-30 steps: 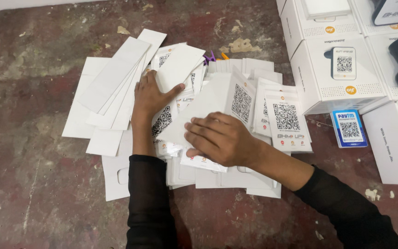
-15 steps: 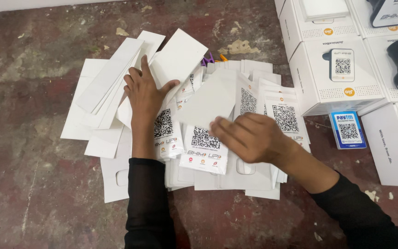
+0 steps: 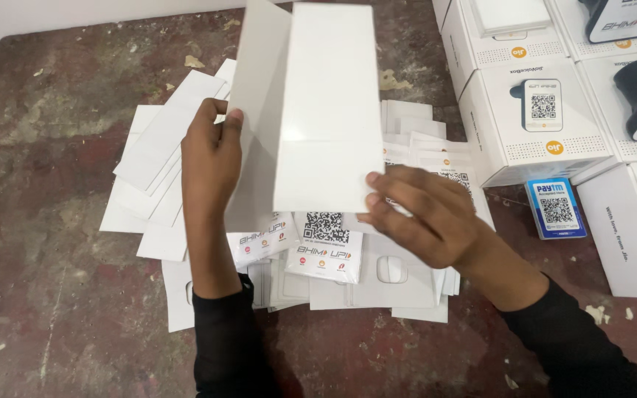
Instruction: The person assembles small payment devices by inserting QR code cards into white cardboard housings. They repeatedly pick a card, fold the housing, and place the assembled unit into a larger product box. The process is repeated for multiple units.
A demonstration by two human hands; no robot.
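Note:
A folded white card [image 3: 318, 103] is raised upright above a spread pile of white cards [image 3: 333, 250], some showing printed square codes. My left hand [image 3: 211, 158] grips the card's left edge, thumb at the fold. My right hand [image 3: 422, 210] holds its lower right corner with the fingertips. Both arms wear black sleeves. The raised card hides the middle of the pile behind it.
Blank white card strips [image 3: 160, 169] fan out at the left on a worn reddish-brown table [image 3: 53, 295]. White boxes [image 3: 540, 118] with printed codes line the right side. A small blue card [image 3: 556, 208] lies beside them. Paper scraps dot the table.
Both hands have lifted a folded white card off the pile and brought it up toward the camera. Before, the left hand lay flat on the cards and the right hand sorted them.

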